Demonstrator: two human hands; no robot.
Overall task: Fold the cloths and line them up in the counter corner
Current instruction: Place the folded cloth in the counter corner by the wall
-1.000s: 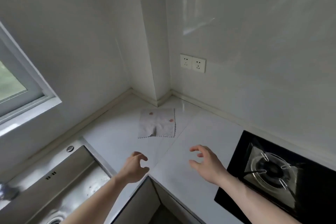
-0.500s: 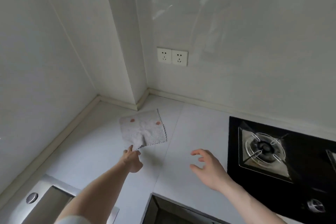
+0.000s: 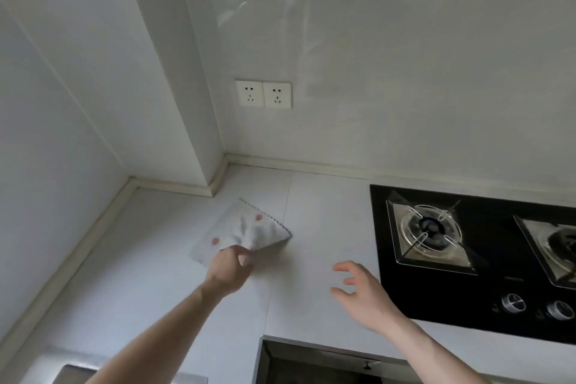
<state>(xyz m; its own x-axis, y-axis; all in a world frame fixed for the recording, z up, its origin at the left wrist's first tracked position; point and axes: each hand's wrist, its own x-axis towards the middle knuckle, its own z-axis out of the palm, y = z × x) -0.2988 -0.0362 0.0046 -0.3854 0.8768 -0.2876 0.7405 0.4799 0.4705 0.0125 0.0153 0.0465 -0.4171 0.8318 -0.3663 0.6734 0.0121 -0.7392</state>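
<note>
A small white cloth (image 3: 246,231) with red spots and a scalloped edge lies on the white counter (image 3: 324,221), just in front of the wall corner. My left hand (image 3: 229,268) pinches the cloth's near edge and lifts it a little, so the right side of the cloth hangs off the surface. My right hand (image 3: 363,290) hovers over the counter to the right of the cloth, fingers spread and loosely bent, holding nothing.
A black gas hob (image 3: 467,246) with two burners and two knobs fills the right side. A double wall socket (image 3: 263,94) sits above the corner. A steel sink rim (image 3: 71,365) shows at the lower left. The counter's inner edge runs along the bottom.
My left hand has reached forward to the cloth and taken hold of its near edge, raising it. The view has swung right, off the window and sink and onto the hob.
</note>
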